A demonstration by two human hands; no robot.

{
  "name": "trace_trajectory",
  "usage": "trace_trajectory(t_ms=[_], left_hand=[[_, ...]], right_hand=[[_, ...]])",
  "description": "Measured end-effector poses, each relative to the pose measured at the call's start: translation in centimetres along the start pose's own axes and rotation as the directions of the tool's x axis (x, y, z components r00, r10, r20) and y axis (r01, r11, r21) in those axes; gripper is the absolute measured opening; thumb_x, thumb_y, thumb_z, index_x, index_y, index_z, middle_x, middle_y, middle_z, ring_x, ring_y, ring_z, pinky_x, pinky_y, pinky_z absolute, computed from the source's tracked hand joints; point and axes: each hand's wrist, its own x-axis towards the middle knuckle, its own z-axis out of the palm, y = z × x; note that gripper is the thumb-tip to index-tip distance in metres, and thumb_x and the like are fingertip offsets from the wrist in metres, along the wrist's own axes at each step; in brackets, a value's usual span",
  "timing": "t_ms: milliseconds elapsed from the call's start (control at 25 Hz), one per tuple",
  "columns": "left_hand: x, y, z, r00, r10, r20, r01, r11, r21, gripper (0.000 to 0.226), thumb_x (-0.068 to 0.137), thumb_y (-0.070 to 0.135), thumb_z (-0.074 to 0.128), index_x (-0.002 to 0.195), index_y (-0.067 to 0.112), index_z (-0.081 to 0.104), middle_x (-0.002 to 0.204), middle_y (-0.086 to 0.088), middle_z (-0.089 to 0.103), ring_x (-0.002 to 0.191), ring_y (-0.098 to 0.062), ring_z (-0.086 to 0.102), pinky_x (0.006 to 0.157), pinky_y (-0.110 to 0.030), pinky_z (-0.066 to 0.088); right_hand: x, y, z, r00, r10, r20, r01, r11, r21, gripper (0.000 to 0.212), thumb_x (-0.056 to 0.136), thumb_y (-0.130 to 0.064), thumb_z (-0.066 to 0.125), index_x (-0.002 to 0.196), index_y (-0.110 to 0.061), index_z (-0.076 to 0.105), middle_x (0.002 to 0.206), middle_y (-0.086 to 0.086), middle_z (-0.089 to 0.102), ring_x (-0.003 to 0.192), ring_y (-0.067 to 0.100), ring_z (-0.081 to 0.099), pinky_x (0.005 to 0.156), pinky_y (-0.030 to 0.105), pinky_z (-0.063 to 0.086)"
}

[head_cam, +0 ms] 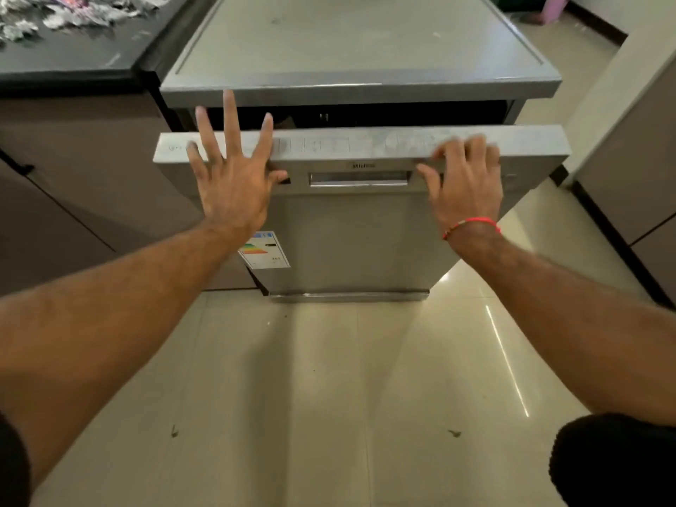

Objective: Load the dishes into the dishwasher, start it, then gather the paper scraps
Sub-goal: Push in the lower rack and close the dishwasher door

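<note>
Steel dishwasher door (351, 232) ajar, 2 hands: left hand (234, 188) splayed flat, right hand (464, 184) grip over top edge

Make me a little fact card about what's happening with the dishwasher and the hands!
machine: steel dishwasher, between dark cabinets
door: door slightly ajar, a dark gap shows above its top edge
left hand: left hand flat on the door's left part, fingers spread
right hand: right hand on the door's top right edge, fingers curled over it
sticker: energy label on the door front
paper scraps: paper scraps lie on the black counter, far left
dishes: none visible
</note>
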Motion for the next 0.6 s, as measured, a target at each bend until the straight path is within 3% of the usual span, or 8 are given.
trace_trajectory(t_ms=[40, 120, 200, 240, 320, 480, 600], left_hand=[[1.5, -0.2, 0.3, 1.000, 0.018, 0.010, -0.018, 1.000, 0.010, 0.084, 0.094, 0.055, 0.056, 0.160, 0.036, 0.008, 0.168, -0.016, -0.012, 0.152, -0.050, -0.007, 0.118, -0.071, 0.008], [4.6, -0.4, 0.6, 0.999, 0.019, 0.031, -0.019, 1.000, -0.003, 0.095, 0.093, 0.056, 0.059, 0.160, 0.032, -0.004, 0.167, -0.019, -0.014, 0.151, -0.049, -0.011, 0.117, -0.071, -0.001], [6.6, -0.4, 0.9, 0.999, 0.031, 0.038, -0.030, 0.999, -0.012, 0.101, 0.093, 0.056, 0.059, 0.160, 0.029, -0.012, 0.167, -0.018, -0.015, 0.152, -0.047, -0.012, 0.117, -0.069, -0.005], [7.3, -0.4, 1.2, 0.998, 0.049, 0.037, -0.048, 0.999, -0.019, 0.100, 0.094, 0.055, 0.058, 0.160, 0.028, -0.013, 0.168, -0.017, -0.014, 0.152, -0.047, -0.012, 0.118, -0.068, -0.005], [7.9, -0.5, 1.7, 0.996, 0.079, 0.027, -0.078, 0.996, -0.050, 0.094, 0.097, 0.051, 0.056, 0.161, 0.026, -0.009, 0.169, -0.016, -0.007, 0.152, -0.047, -0.010, 0.121, -0.066, -0.003], [7.7, -0.1, 2.2, 0.998, 0.055, -0.035, -0.057, 0.996, -0.074, 0.080, 0.100, 0.052, 0.050, 0.162, 0.028, 0.004, 0.168, -0.015, 0.008, 0.153, -0.045, -0.005, 0.124, -0.061, 0.001], [7.9, 0.3, 3.0, 0.997, 0.019, -0.080, -0.025, 0.997, -0.079, 0.075, 0.100, 0.052, 0.050, 0.161, 0.030, 0.011, 0.166, -0.014, 0.015, 0.154, -0.044, 0.000, 0.124, -0.060, 0.001]], right_hand=[[1.8, -0.9, 0.3, 0.993, -0.119, -0.013, 0.118, 0.992, -0.037, 0.048, 0.090, -0.048, 0.061, 0.124, -0.015, 0.054, 0.129, 0.019, 0.048, 0.121, 0.039, 0.044, 0.105, 0.043, 0.036], [6.3, -2.5, 1.4, 0.953, -0.270, 0.135, 0.289, 0.946, -0.150, 0.077, 0.089, -0.055, 0.059, 0.151, -0.021, 0.029, 0.155, 0.023, 0.025, 0.144, 0.045, 0.021, 0.121, 0.051, 0.016], [9.9, -2.9, 2.7, 0.908, -0.306, 0.288, 0.373, 0.901, -0.219, 0.088, 0.095, -0.061, 0.044, 0.158, -0.020, 0.000, 0.164, 0.018, -0.003, 0.149, 0.045, -0.005, 0.121, 0.057, 0.000], [10.9, -2.6, 3.4, 0.899, -0.305, 0.315, 0.384, 0.894, -0.230, 0.087, 0.097, -0.063, 0.037, 0.157, -0.017, -0.005, 0.165, 0.015, -0.007, 0.149, 0.044, -0.010, 0.121, 0.058, -0.003], [11.3, -2.0, 4.9, 0.907, -0.302, 0.293, 0.373, 0.899, -0.230, 0.083, 0.098, -0.064, 0.028, 0.157, -0.015, -0.003, 0.165, 0.011, 0.002, 0.150, 0.042, -0.008, 0.121, 0.059, -0.004], [10.9, -2.4, 6.0, 0.947, -0.258, 0.192, 0.298, 0.929, -0.221, 0.074, 0.097, -0.062, 0.033, 0.156, -0.021, 0.017, 0.158, 0.010, 0.026, 0.147, 0.041, 0.015, 0.120, 0.060, 0.000], [10.9, -2.3, 6.7, 0.956, -0.252, 0.147, 0.279, 0.936, -0.213, 0.070, 0.094, -0.063, 0.034, 0.153, -0.025, 0.026, 0.155, 0.008, 0.032, 0.145, 0.039, 0.022, 0.121, 0.058, 0.002]])
